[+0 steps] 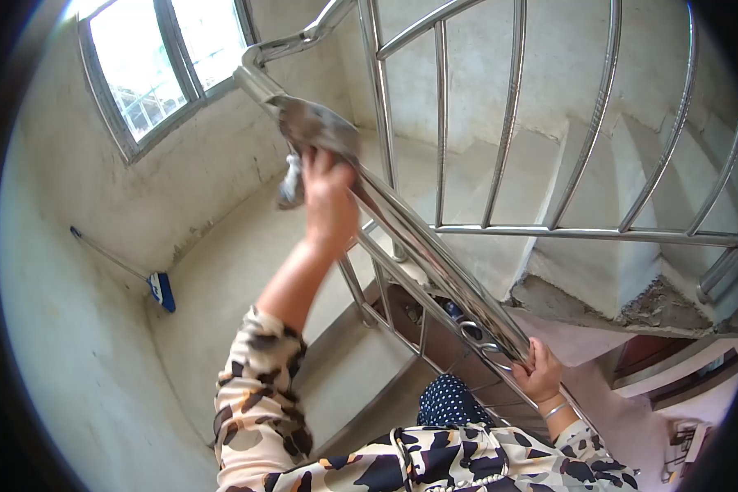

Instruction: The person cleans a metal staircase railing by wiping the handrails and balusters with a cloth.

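Note:
My left hand (330,201) presses a grey-brown rag (318,127) onto the upper part of the shiny metal handrail (435,254). Its fingers are curled over the cloth, slightly blurred, and a loose end of the rag hangs off to the left. Farther down the same rail, my right hand (539,373) is wrapped around the tube, a bracelet on its wrist. Metal rings (477,334) sit just below the rail near that hand.
Concrete steps (582,172) rise behind curved metal balusters (512,115) on the right. A blue broom (162,291) leans by the left wall. A window (152,74) is at upper left, above the landing (246,254). The stairwell drops away at lower right.

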